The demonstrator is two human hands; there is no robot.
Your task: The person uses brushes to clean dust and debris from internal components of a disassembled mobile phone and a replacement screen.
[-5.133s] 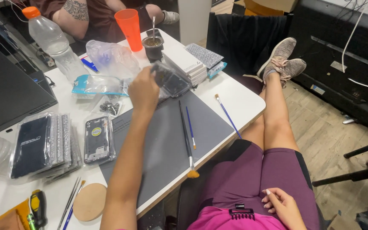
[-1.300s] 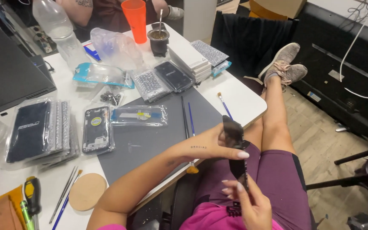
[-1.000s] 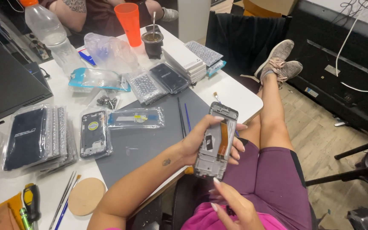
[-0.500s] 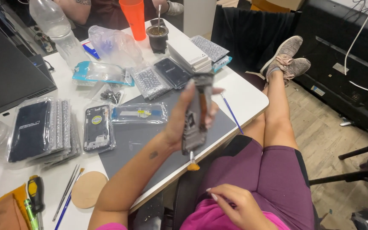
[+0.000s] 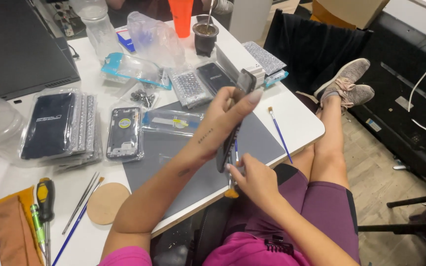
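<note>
A phone (image 5: 233, 123) is held edge-on above the counter's (image 5: 299, 125) near edge, over the grey mat (image 5: 173, 162). It is gripped along its long sides by the left hand (image 5: 228, 118), fingers wrapped over the upper half, while its lower end is pinched by the right hand (image 5: 252, 180). The phone is seen as a thin, dark slab with a black frame; its faces are hardly shown from this angle. It is judged light and stiff, yet fragile and smooth enough to slip, so it is best taken by the frame edges and not by the flat faces. A blue brush (image 5: 279, 134) is laid near the counter's right edge, and a bagged phone (image 5: 123, 133) lies at the mat's left edge.
</note>
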